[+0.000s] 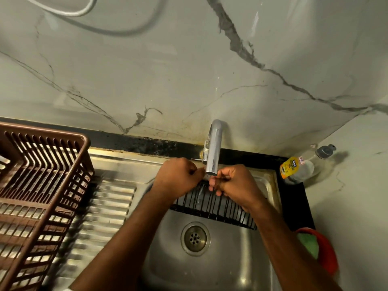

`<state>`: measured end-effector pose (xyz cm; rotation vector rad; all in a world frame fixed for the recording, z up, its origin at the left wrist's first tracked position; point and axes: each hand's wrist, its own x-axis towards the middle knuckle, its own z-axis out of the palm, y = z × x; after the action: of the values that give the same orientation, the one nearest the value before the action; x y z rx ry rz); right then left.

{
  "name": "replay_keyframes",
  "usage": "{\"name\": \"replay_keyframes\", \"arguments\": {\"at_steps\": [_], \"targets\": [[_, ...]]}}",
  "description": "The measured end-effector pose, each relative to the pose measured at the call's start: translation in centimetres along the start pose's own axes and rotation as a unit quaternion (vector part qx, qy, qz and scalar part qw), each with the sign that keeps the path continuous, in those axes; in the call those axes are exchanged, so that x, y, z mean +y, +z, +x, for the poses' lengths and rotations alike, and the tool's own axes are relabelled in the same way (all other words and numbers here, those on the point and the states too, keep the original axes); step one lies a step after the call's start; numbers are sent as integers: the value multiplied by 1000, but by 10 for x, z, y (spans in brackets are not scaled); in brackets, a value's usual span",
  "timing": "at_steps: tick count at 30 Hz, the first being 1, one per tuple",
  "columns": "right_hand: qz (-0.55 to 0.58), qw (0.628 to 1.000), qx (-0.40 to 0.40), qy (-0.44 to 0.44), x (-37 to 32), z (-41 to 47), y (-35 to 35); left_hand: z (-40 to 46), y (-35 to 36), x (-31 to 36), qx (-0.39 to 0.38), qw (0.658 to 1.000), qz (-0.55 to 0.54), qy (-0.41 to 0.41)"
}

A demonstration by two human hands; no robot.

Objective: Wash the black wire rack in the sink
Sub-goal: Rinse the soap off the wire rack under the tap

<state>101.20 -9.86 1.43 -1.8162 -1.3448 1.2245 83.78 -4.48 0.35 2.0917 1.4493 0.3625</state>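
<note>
The black wire rack stands tilted in the steel sink, its top edge raised under the chrome tap. My left hand grips the rack's top edge on the left, fingers curled. My right hand grips the same edge just right of the spout, fingers curled over the wires. A thin stream of water runs from the spout down onto the wires between my hands. The rack's right end is hidden behind my right forearm.
A brown plastic dish basket sits on the ribbed drainboard at the left. A dish soap bottle lies in the right back corner. A red bowl with a green scrub pad sits right of the sink. The drain is uncovered.
</note>
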Motion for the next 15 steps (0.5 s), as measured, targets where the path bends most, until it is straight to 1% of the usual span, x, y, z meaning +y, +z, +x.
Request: {"name": "replay_keyframes", "arguments": {"at_steps": [1,2,4,6,8,12,15], "targets": [[-6,1000,3,-2,-1,1,3,0,0,5,4,997,73,4],[-11,1000,6,-2,-2,3,6,0,1,9,7,993,114,5],[-17,1000,8,-3,-2,5,8,0,4,9,13,991,133,9],[-35,999,5,-15,-3,4,9,2,3,1,17,996,82,16],[-72,997,6,-29,-4,3,9,2,3,-6,18,1000,22,3],[-161,987,13,-21,-4,0,-5,3,6,-31,24,993,-61,-95],[-157,987,17,-18,5,-2,-23,4,-1,-52,17,985,-100,-139]]}}
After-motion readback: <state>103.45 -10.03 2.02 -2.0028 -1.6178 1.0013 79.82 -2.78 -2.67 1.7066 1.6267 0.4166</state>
